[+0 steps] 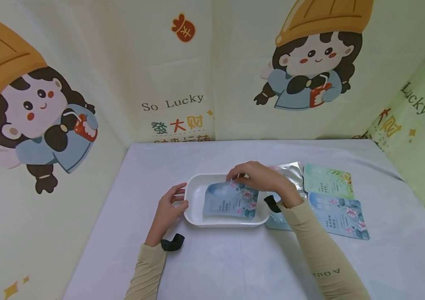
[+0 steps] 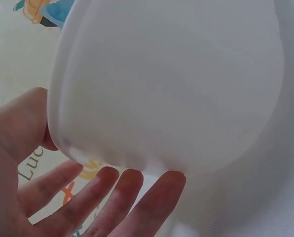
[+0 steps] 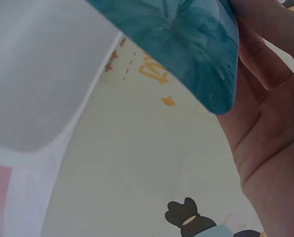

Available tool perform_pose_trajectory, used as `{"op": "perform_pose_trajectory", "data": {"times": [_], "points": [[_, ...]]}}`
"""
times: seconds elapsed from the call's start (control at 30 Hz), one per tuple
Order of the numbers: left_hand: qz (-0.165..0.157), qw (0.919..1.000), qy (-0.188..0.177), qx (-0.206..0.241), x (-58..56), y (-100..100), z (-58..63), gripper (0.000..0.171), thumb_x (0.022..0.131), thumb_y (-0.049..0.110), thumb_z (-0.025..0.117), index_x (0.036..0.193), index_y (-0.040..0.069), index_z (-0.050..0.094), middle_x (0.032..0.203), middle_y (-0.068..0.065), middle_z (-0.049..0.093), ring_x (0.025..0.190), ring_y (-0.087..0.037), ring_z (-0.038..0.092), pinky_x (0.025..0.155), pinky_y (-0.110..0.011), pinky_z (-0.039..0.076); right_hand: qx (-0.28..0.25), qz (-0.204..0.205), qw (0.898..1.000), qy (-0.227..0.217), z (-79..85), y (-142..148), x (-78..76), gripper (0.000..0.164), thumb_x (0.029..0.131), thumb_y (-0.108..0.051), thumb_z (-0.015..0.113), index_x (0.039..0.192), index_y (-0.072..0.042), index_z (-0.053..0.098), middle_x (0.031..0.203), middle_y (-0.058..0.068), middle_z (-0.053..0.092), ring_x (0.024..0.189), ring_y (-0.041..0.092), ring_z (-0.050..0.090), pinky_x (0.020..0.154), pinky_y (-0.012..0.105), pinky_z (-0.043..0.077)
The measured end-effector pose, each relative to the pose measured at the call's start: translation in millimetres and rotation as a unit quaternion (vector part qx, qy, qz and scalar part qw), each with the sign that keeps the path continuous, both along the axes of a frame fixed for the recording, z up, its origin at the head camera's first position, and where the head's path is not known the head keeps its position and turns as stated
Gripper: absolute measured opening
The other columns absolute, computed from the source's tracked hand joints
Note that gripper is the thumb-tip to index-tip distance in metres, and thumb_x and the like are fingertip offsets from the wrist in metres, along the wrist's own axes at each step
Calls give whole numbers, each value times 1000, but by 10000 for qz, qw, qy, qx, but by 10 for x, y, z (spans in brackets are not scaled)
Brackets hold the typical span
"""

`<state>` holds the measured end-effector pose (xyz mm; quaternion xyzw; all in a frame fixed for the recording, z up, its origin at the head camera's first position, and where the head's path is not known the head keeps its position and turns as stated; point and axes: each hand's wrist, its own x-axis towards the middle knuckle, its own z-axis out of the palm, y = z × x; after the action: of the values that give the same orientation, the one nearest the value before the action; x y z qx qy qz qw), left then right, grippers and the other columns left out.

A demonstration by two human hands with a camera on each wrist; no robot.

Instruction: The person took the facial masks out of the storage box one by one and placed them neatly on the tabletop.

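A white tray (image 1: pixel 193 208) with rounded corners sits on the table, a light blue floral sachet (image 1: pixel 221 200) tilted inside it. My left hand (image 1: pixel 169 210) grips the tray's left end. Close up in the left wrist view, its thumb is at the rim and the fingertips are against the outer wall of the tray (image 2: pixel 171 89). Over the tray's right side, my right hand (image 1: pixel 255 177) pinches the sachet by its far edge. One corner of that sachet (image 3: pixel 201 74) shows beside the fingers (image 3: pixel 270 59) in the right wrist view.
Right of the tray lie a green sachet (image 1: pixel 328 181), another blue floral sachet (image 1: pixel 340 214) and a silver packet (image 1: pixel 292 175). A further light blue packet (image 1: pixel 280 221) is partly hidden beneath my right wrist. Printed curtains (image 1: pixel 235 121) stand behind the white-covered table (image 1: pixel 212 266).
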<state>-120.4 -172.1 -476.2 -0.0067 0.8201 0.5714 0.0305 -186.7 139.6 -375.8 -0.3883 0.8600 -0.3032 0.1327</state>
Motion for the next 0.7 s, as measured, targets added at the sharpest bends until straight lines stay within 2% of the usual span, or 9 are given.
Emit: {"op": "perform_pose_trajectory", "data": {"times": [0.23, 0.7], "points": [[61, 10000, 42, -6, 9, 24, 21, 57, 84, 8, 67, 138, 22, 55, 127, -9, 61, 114, -28, 63, 81, -39, 60, -180, -134, 9997, -18, 122, 75, 42, 24, 95, -5, 63, 114, -16, 72, 113, -4, 70, 99, 14, 63, 91, 36, 56], [184, 9995, -242, 79, 29, 58, 70, 58, 85, 8, 65, 140, 21, 54, 129, -11, 60, 116, -29, 62, 76, -37, 61, -542, -307, 9980, 108, 293, 230, 112, 25, 94, -4, 64, 115, -15, 71, 111, -3, 70, 97, 15, 63, 86, 38, 56]]}}
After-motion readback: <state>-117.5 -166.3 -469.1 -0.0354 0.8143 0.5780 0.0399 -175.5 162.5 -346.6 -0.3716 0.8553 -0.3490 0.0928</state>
